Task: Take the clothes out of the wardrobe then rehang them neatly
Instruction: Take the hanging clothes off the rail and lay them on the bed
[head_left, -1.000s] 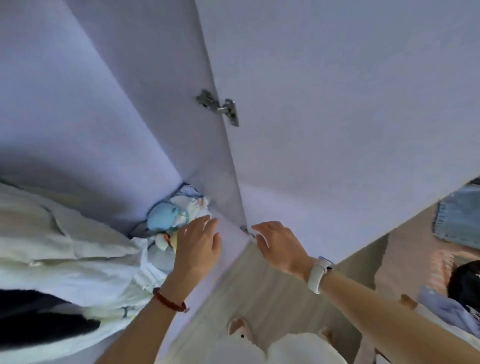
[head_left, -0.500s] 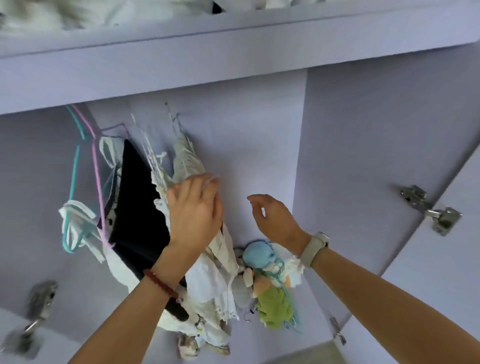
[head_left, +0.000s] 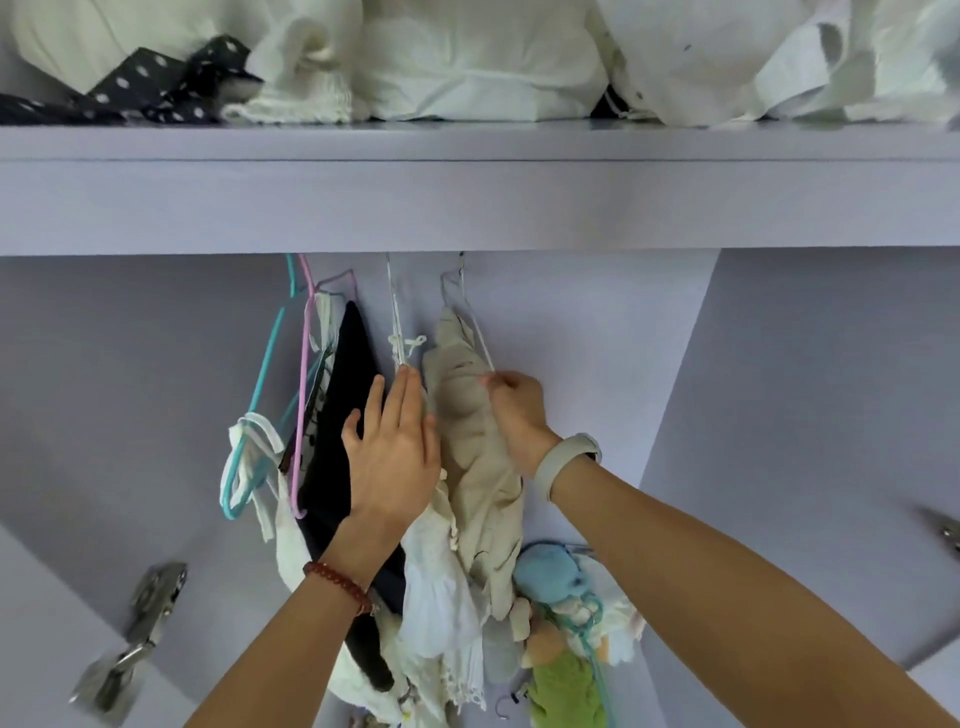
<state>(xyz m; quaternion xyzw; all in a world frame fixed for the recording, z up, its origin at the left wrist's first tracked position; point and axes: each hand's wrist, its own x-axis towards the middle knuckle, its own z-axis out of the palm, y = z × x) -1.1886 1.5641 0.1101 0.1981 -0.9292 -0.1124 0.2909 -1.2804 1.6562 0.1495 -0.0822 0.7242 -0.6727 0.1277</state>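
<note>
Inside the lilac wardrobe, several garments hang close together below the shelf (head_left: 467, 208). A beige garment (head_left: 478, 467) hangs on a thin white wire hanger (head_left: 480, 338). My right hand (head_left: 517, 410) pinches that hanger's right arm at the garment's shoulder. My left hand (head_left: 395, 447) lies flat with straight fingers against the black garment (head_left: 337, 415) and the white lace garment (head_left: 436, 597), to the left of the beige one. Teal (head_left: 260, 395) and pink (head_left: 304, 395) hangers hang furthest left.
Folded white clothes (head_left: 467, 57) and a dark dotted cloth (head_left: 156, 83) fill the shelf above. Plush toys, blue (head_left: 550, 577) and green (head_left: 566, 691), lie at the wardrobe bottom right. Metal door hinges (head_left: 135, 634) sit on the left panel.
The view tilted up from the wardrobe floor to the hanging rail. My right hand rose from open air to pinch the wire hanger; my left hand moved up flat onto the clothes.
</note>
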